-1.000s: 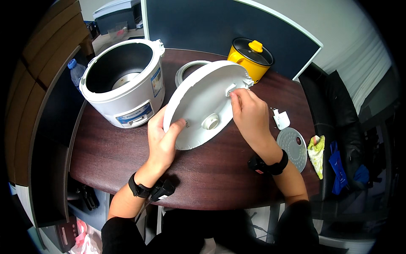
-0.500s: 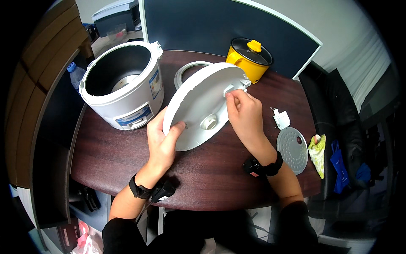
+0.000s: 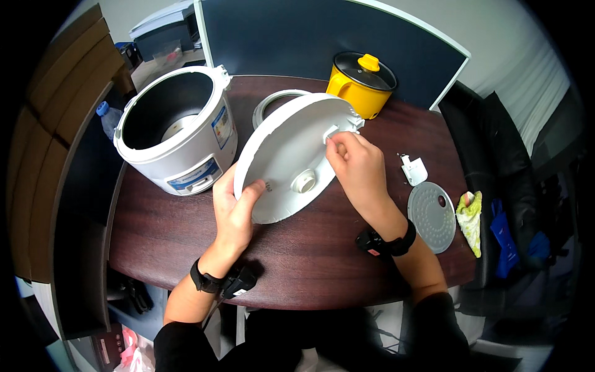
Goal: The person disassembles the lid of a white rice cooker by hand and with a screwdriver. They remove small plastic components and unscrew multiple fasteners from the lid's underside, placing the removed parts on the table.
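Holding the white lid (image 3: pixel 288 152) tilted above the bench (image 3: pixel 310 266) in the left hand (image 3: pixel 234 211), bunching right hand (image 3: pixel 362 164) fingertips at its inner clip (image 3: pixel 332 131), grasp unclear; best to brace the lid firmly, working gently.

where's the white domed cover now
In the head view, the white domed cover is near the centre, right of the white cooker body, tilted above the table in the left hand, the right hand at its inner side.
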Motion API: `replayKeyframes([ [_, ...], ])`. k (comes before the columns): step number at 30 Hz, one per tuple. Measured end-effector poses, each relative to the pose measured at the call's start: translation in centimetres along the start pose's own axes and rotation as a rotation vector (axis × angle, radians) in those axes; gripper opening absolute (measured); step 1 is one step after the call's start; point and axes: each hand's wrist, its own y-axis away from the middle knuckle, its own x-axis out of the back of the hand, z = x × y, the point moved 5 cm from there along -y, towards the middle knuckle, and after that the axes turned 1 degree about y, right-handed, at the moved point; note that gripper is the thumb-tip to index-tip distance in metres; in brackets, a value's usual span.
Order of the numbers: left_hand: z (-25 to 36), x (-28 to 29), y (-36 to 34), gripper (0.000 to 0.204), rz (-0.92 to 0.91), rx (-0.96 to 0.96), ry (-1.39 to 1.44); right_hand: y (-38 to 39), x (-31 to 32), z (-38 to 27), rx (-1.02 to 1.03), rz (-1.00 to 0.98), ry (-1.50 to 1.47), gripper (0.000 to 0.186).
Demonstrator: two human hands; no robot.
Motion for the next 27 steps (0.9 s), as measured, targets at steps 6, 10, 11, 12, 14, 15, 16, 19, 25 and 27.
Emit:
replayKeyframes([
  [6, -0.17, 0.12, -0.07, 0.026, 0.010, 0.000, -0.008, -0.12, 0.03, -0.17, -0.033, -0.041, -0.005, 0.012],
  [10, -0.01, 0.01, -0.07, 0.025, 0.022, 0.004, -0.024, -0.03, 0.01, -0.21, -0.023, -0.040, -0.010, 0.012],
  [11, 0.02, 0.01, -0.10, 0.025, 0.022, 0.003, -0.030, -0.06, 0.04, -0.33, -0.028, -0.047, -0.015, 0.012],
  [12, -0.11, 0.07, -0.09, 0.025, 0.030, 0.008, -0.033, -0.03, 0.02, -0.37, -0.033, -0.055, -0.020, 0.012],
  [14, -0.39, 0.16, -0.05, 0.024, 0.044, 0.014, -0.036, 0.00, -0.05, -0.36, 0.002, -0.058, 0.010, 0.012],
  [15, -0.37, 0.13, -0.06, 0.025, 0.049, 0.017, -0.037, 0.01, -0.04, -0.36, 0.020, -0.059, 0.025, 0.012],
  [16, -0.37, 0.11, -0.08, 0.025, 0.055, 0.020, -0.039, -0.01, 0.00, -0.45, 0.047, -0.061, 0.042, 0.012],
  [19, -0.40, 0.13, -0.11, 0.025, 0.058, 0.032, -0.036, -0.12, 0.31, -0.66, 0.112, -0.077, 0.083, 0.013],
  [25, -0.47, 0.09, -0.15, 0.024, 0.067, 0.046, -0.017, -0.50, 0.58, -0.27, 0.058, -0.140, 0.035, 0.013],
  [27, -0.50, 0.05, -0.11, 0.024, 0.072, 0.050, -0.005, -0.58, 0.43, 0.20, -0.015, -0.146, -0.077, 0.013],
])
